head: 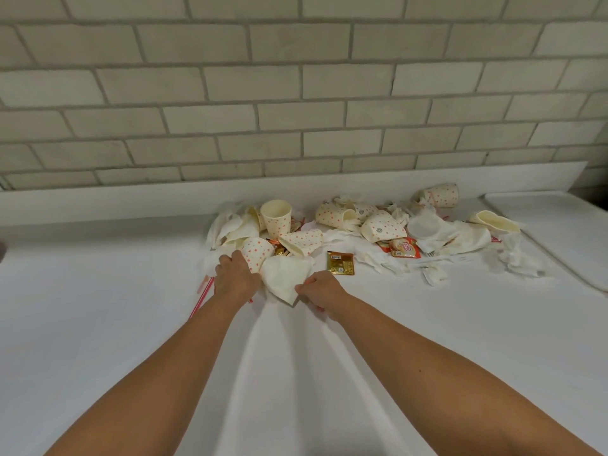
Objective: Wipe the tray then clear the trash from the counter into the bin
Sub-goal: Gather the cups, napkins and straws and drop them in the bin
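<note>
Both arms reach to the near left edge of the trash pile on the white counter (98, 291). Left hand (235, 276) grips a dotted crushed cup (258, 253); right hand (320, 291) pinches a flattened cup (286, 279). More cups, napkins and a brown sachet (340, 263) lie behind. Tray (559, 225) sits far right

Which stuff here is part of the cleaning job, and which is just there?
Part of the job: paper cups, napkins, sauce packet, straws, tray, counter, left hand, right hand.

Just there: brick wall.
</note>
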`<state>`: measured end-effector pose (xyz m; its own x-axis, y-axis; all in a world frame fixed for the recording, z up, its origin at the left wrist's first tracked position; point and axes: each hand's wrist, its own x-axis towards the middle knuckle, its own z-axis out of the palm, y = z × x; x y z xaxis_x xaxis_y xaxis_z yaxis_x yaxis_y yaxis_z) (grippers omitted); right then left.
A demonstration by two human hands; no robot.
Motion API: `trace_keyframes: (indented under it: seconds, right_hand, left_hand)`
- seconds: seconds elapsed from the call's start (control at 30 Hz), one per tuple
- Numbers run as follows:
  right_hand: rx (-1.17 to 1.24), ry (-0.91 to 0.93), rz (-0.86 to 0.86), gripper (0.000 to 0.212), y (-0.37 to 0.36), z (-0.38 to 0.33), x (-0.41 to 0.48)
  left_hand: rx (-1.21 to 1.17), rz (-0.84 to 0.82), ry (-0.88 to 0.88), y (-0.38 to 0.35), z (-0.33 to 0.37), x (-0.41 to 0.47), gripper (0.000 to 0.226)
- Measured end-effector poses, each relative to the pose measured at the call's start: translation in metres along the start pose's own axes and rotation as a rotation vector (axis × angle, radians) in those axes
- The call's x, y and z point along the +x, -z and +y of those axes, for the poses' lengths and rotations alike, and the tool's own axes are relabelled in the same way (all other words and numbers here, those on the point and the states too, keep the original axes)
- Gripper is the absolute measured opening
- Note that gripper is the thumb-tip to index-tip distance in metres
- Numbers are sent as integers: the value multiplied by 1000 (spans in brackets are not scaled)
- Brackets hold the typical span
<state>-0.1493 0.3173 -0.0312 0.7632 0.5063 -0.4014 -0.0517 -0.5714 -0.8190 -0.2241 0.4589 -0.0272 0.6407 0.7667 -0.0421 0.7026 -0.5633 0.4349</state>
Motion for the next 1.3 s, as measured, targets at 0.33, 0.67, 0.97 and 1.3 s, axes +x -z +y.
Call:
trace_keyframes:
  seconds: [0.33,0.67,0.97,1.3]
  right_hand:
    - [124,-61,-22,23,20,7,-15]
    - [101,67,168,4,100,37,-59]
    - [25,128,415,5,204,93,-123]
    - [-312,-118,573,9,333,182,-212]
  left_hand:
    - [-250,18,38,-11,2,-15,61]
    - [-648,230,-64,-18,52,-69,54]
    - [-713,30,-272,-63,162,-154,51]
    - [-710,-241,-562,-130,275,-288,41]
